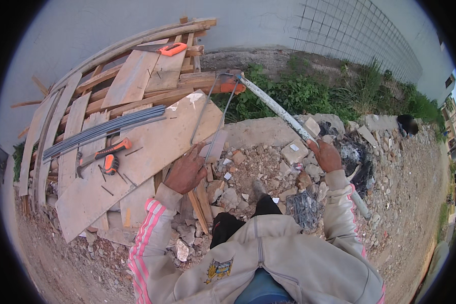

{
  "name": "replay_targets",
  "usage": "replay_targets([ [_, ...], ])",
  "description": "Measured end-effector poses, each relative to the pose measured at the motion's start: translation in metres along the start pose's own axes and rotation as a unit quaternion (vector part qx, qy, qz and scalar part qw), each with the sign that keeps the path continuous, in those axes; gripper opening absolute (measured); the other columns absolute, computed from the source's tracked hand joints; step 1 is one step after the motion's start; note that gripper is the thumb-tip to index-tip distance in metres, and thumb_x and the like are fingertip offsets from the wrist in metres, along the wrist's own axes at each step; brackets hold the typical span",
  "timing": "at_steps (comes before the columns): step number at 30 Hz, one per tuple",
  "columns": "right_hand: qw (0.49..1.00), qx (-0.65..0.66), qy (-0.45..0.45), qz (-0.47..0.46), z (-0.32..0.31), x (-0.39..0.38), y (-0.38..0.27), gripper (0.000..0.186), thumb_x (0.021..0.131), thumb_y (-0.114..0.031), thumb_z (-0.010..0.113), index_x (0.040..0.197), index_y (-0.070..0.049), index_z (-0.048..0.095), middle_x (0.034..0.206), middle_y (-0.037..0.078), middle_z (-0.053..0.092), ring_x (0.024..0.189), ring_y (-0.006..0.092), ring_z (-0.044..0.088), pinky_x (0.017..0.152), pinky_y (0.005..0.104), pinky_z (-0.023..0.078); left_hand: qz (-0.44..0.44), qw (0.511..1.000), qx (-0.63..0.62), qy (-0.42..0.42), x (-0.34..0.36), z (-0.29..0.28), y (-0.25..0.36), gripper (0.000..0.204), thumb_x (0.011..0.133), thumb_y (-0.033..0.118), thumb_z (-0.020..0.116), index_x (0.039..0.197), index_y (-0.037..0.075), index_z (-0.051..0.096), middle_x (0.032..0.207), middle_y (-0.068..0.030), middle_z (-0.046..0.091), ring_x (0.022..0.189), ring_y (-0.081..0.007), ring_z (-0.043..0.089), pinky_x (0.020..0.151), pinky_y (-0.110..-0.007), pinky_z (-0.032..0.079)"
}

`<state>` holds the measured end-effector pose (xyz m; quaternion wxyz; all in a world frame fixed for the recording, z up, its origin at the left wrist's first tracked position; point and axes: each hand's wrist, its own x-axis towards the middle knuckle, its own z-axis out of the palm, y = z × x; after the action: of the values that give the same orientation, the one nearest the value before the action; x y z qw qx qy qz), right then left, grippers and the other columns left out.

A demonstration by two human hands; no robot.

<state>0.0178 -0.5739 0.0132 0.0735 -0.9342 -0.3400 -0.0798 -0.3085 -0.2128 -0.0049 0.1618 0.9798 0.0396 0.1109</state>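
Observation:
A thin steel rod [204, 110], bent into a narrow open loop, lies over the near right end of a plank stack. My left hand [187, 172] is closed at the loop's near end, its fingertips on the rod; the exact grip is partly hidden. My right hand [325, 154] is wrapped around a long, pale, worn pipe [276, 107] slanting from the loop's far corner down past my right forearm. The pipe's far end meets the rod at an orange-painted block end [233, 86]. Beneath the rod and my left hand lies a broad plywood board [152, 137].
Straight steel rods [106, 129] lie bundled on the boards. Nearby are a hammer [104, 154], an orange-black tape measure [111, 164], loose nails and a handsaw [169, 49]. Rubble [238, 182] and a wire coil [304, 209] cover the ground. Wire mesh [354, 35] leans on the wall.

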Motion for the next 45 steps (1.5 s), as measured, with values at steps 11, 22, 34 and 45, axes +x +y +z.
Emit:
replay_targets([
  [11, 0.990, 0.123, -0.068, 0.014, -0.005, 0.038, 0.045, 0.042, 0.080, -0.038, 0.078, 0.106, -0.006, 0.071, 0.086, 0.022, 0.071, 0.082, 0.0423, 0.069, 0.072, 0.0513, 0.053, -0.114, 0.993, -0.025, -0.029, 0.011, -0.009, 0.038, 0.043, 0.080, 0.028, 0.076, 0.112, 0.002, 0.064, 0.159, -0.0236, 0.036, 0.147, -0.0438, 0.035, 0.110, -0.052, 0.045],
  [22, 0.816, 0.533, -0.224, -0.010, 0.077, 0.043, -0.125, 0.036, 0.088, -0.029, 0.082, 0.100, 0.003, 0.072, 0.077, -0.001, 0.064, 0.067, 0.0084, 0.053, 0.062, 0.0294, 0.047, -0.155, 0.982, -0.007, 0.107, 0.015, 0.002, 0.040, 0.041, 0.081, 0.027, 0.079, 0.107, 0.003, 0.058, 0.151, -0.0193, 0.044, 0.139, -0.0415, 0.044, 0.106, -0.052, 0.046],
  [34, 0.707, 0.631, -0.316, -0.039, 0.083, 0.023, -0.238, 0.033, 0.089, -0.032, 0.079, 0.090, 0.000, 0.071, 0.070, 0.001, 0.063, 0.058, 0.0113, 0.058, 0.054, 0.0306, 0.047, -0.186, 0.972, 0.065, 0.130, 0.037, -0.006, 0.023, 0.027, 0.085, 0.016, 0.073, 0.110, 0.007, 0.068, 0.104, -0.0074, 0.065, 0.110, -0.0303, 0.059, 0.096, -0.046, 0.049],
  [45, 0.688, 0.677, -0.237, -0.107, -0.038, 0.078, -0.198, 0.021, 0.093, -0.016, 0.076, 0.094, -0.001, 0.063, 0.064, 0.000, 0.058, 0.051, 0.0077, 0.052, 0.047, 0.0258, 0.040, -0.027, 0.951, 0.117, 0.284, 0.120, -0.089, 0.038, 0.015, 0.087, 0.010, 0.071, 0.100, 0.008, 0.066, 0.100, -0.0082, 0.064, 0.107, -0.0278, 0.060, 0.103, -0.051, 0.043],
])
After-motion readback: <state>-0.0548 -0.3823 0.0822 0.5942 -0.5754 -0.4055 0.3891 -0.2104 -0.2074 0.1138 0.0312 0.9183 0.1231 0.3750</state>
